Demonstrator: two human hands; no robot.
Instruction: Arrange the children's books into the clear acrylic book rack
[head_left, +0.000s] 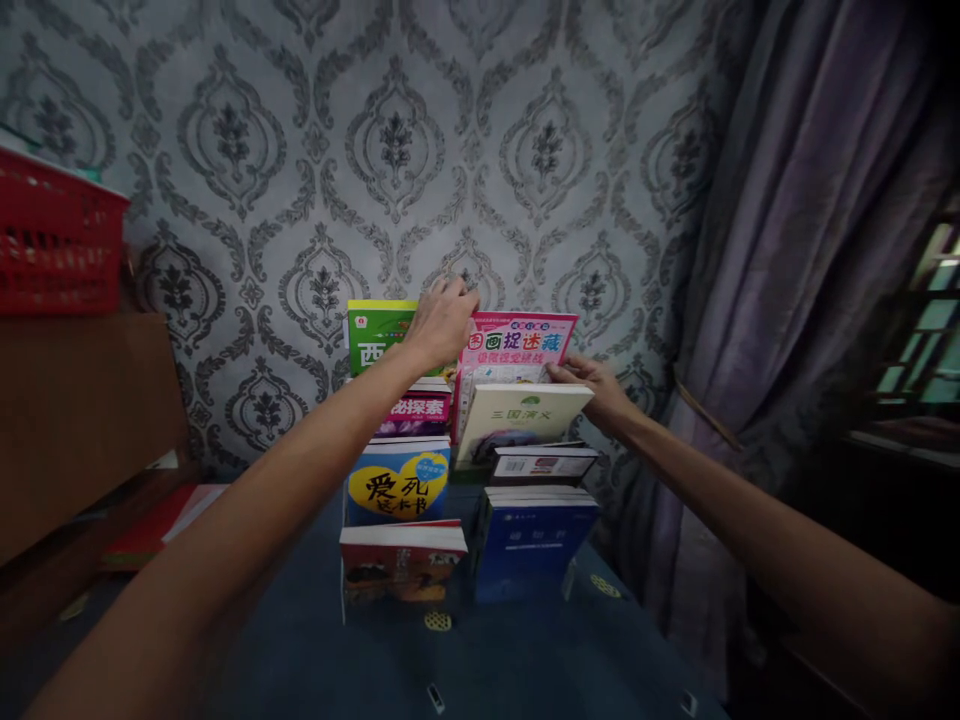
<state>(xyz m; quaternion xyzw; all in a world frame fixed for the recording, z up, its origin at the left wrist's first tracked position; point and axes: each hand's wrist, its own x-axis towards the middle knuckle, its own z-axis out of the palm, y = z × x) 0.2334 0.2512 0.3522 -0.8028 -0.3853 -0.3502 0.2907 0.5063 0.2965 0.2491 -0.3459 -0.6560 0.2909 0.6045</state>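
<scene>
My left hand [446, 318] reaches over the back of the books, fingers curled at the top left corner of a pink book [517, 340]; its fingertips are partly hidden. On the other side, my right hand [592, 385] grips that book's right edge, thumb in front. Beside my left wrist stands a green book with a yellow top [365, 335]. In front of the pink book leans a cream book [525, 408], which hides its lower part.
Two upright rows hold a magenta book [420, 412], a blue and yellow book [397, 485], a reddish book [405, 570], a dark book [544, 464] and blue books [534, 545]. They stand on a blue-covered table [525, 660]. A red basket [60, 235] sits on a brown box [82, 420] at left; a curtain [780, 250] hangs right.
</scene>
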